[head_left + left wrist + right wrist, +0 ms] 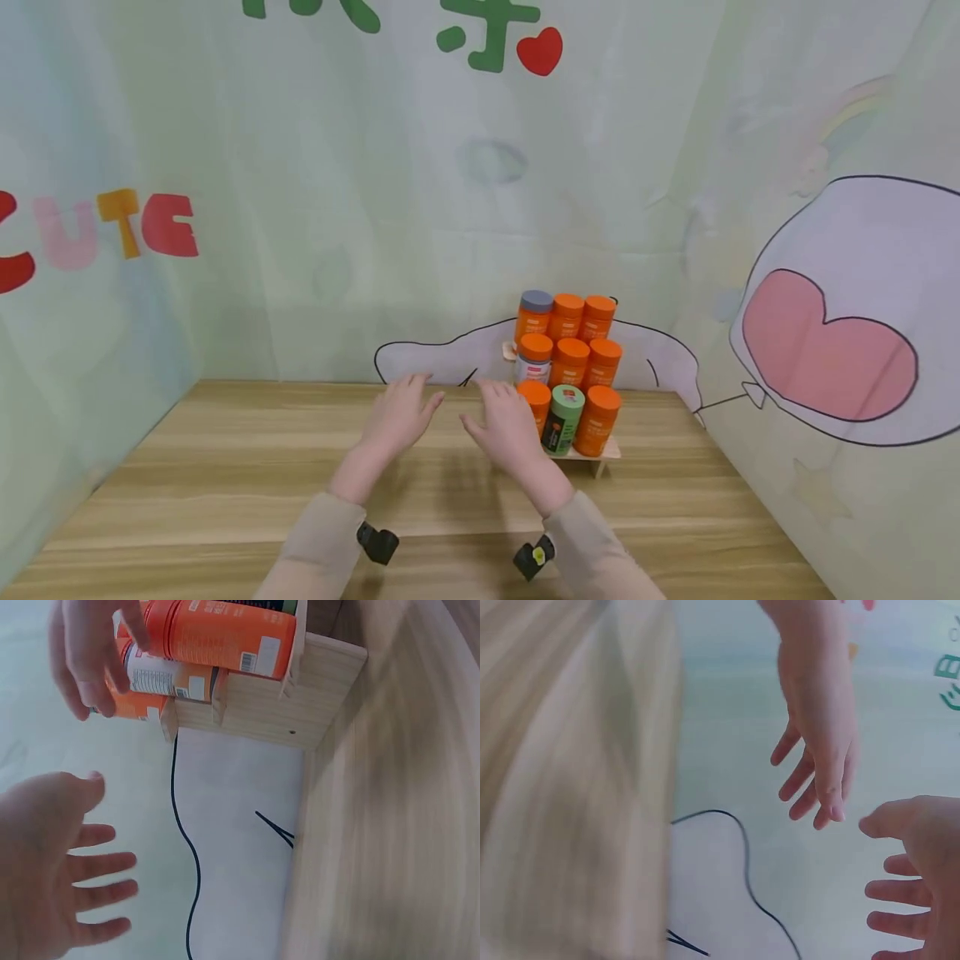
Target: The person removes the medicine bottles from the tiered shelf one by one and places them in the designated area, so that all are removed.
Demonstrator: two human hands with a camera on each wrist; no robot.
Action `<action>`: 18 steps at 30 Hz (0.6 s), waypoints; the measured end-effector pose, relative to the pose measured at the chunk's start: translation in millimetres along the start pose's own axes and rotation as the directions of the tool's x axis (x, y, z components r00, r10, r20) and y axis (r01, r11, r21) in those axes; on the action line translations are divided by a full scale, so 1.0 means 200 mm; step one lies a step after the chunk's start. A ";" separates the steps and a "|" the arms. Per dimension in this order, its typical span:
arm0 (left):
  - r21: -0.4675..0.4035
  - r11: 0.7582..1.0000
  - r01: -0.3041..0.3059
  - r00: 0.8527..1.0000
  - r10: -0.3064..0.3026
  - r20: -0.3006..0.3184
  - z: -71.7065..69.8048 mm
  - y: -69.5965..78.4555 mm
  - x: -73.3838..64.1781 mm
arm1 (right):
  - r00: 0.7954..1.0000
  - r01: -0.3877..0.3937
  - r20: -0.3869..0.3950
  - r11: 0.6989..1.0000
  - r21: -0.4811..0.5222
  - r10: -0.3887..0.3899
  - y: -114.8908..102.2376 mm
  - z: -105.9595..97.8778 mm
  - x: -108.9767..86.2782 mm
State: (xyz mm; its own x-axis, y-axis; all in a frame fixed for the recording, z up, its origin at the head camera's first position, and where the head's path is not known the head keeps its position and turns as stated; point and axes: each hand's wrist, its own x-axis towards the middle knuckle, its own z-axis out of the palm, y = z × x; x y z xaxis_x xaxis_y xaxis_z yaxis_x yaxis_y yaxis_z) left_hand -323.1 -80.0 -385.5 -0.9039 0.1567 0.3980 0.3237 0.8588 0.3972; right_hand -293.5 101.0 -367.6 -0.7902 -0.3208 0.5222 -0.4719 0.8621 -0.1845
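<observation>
Both hands hover above the table with nothing in them. My left hand [397,412] has its fingers extended and its thumb apart; in the left wrist view the left hand [45,862] shows a bare palm side. My right hand [506,421] is nearest to the stepped rack of jars, overlapping its left side in the head view. On the rack's lowest step stand orange jars [597,421] and a green jar [563,419]. The middle step has a white jar with an orange lid [534,358]; at the top left is an orange jar with a grey-blue lid [535,312].
The wooden stepped rack [611,450] stands at the table's back right. A wooden table [247,467] spreads under both arms. Behind and beside it hangs a printed curtain [337,208] with cartoon shapes and letters. Small black devices [378,543] sit on both wrists.
</observation>
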 end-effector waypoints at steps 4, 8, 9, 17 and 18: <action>-0.116 0.991 -0.061 0.984 0.040 -0.175 0.01 0.05 0.06 | 0.985 0.050 -0.165 0.998 0.047 -0.042 0.04 -0.07 0.01; -0.285 0.949 -0.135 0.950 0.043 -0.309 0.03 0.09 0.12 | 0.961 0.056 -0.276 0.994 0.095 -0.028 0.12 -0.13 0.01; -0.317 0.937 -0.148 0.945 0.040 -0.325 0.04 0.10 0.14 | 0.956 0.047 -0.292 0.992 0.114 -0.012 0.14 -0.14 0.01; -0.508 0.809 -0.294 0.905 0.066 -0.419 0.08 0.19 0.24 | 0.910 -0.004 -0.408 0.985 0.172 0.075 0.30 -0.23 -0.04; -0.522 0.790 -0.321 0.896 0.075 -0.437 0.09 0.20 0.25 | 0.898 -0.002 -0.433 0.983 0.182 0.082 0.33 -0.23 -0.05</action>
State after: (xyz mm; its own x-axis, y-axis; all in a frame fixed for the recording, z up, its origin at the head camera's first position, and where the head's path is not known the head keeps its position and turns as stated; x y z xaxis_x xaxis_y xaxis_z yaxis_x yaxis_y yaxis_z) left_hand -360.3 -28.8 -365.0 -0.6638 -0.0080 0.7479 0.6916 0.3740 0.6179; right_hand -298.7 178.6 -345.6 -0.5785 -0.0478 0.8143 -0.5339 0.7769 -0.3338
